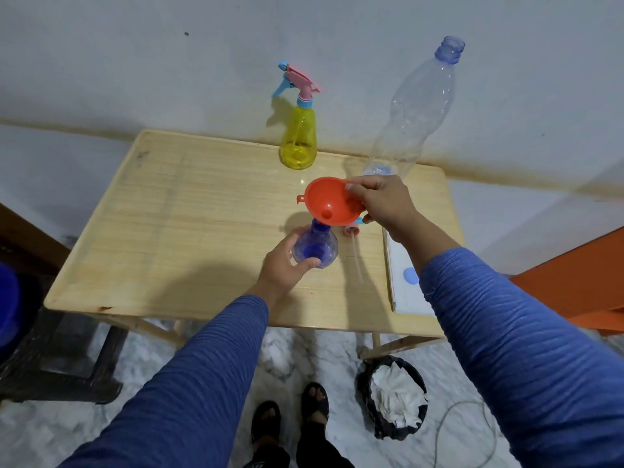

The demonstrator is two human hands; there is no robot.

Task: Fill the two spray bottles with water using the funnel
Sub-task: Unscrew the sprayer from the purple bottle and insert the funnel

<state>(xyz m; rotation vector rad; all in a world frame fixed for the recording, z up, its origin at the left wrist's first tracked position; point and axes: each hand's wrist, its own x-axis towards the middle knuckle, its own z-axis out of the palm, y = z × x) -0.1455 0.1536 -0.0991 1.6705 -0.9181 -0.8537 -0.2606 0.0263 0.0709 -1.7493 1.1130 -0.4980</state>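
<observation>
A blue transparent spray bottle [319, 246] stands uncapped near the middle of the wooden table [189, 211]. My left hand [285, 265] grips its body from the left. My right hand [383, 201] pinches the rim of an orange funnel [329, 202], which is tilted just above and to the right of the bottle's neck. The blue bottle's spray head with its dip tube [354, 246] lies on the table to the right. A yellow spray bottle [299, 141] with a pink and blue trigger head stands at the table's far edge. A tall clear plastic bottle [417, 106], uncapped, stands at the back right.
A white sheet with a blue cap [410, 275] on it lies at the table's right edge. Below the table stands a black bin [393, 396] with white paper. A dark stool [60, 359] is at left, an orange surface [580, 282] at right. The wall is close behind.
</observation>
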